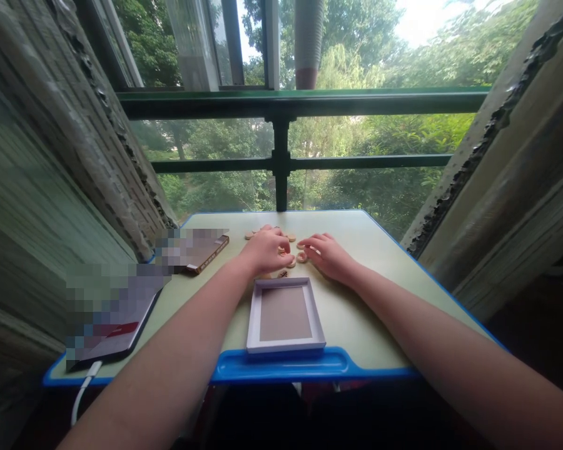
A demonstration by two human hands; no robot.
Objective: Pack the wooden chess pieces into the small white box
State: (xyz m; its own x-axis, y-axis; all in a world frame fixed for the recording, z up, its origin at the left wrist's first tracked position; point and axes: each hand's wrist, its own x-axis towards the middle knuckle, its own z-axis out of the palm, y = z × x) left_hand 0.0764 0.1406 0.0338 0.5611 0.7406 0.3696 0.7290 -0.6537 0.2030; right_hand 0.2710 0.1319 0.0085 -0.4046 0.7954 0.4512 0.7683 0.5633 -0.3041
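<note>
Several round wooden Chinese chess pieces lie in a loose group on the pale tabletop, some with red marks and one dark-marked piece [283, 274] near the box. Over the group is my left hand [266, 249], its fingers bent and its thumb apart from them. Pieces show in the gap between thumb and fingers, and others are hidden under the hand. On the group's right side, my right hand [329, 255] has its fingers stretched out, the tips at a pale piece [301, 244]. Just below them lies a red-marked piece [302, 257]. Neither hand visibly grips a piece.
A shallow white open box [252, 319] stands at the table's front, by the blue tray groove [225, 370]. To the left lie a partly blurred tablet [143, 312] with a white cable [85, 387] and a brown flat box [209, 250]. Green railings [309, 103] rise beyond the table.
</note>
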